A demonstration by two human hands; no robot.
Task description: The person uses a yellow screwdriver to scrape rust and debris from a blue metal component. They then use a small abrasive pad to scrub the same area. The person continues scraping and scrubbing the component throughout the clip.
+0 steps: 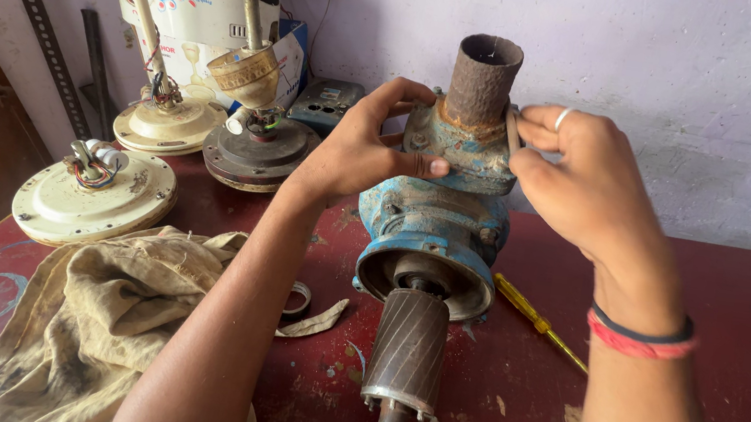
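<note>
Hands point(360, 146) point(583, 176): two on one blue pump point(437, 219) | fan motors point(97, 194): three

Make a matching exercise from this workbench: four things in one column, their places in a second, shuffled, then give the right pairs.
Things:
1. rusty pipe stub
2. yellow-handled screwdriver
3. crumpled cloth
4. ribbed rotor

Places:
A. on the red table, right of the blue pump body
B. sticking up from the top of the pump, between the two hands
C. on the table's left part, under the left forearm
D. jutting out of the pump's open end, toward the camera

Pairs: 1-B, 2-A, 3-C, 4-D
</note>
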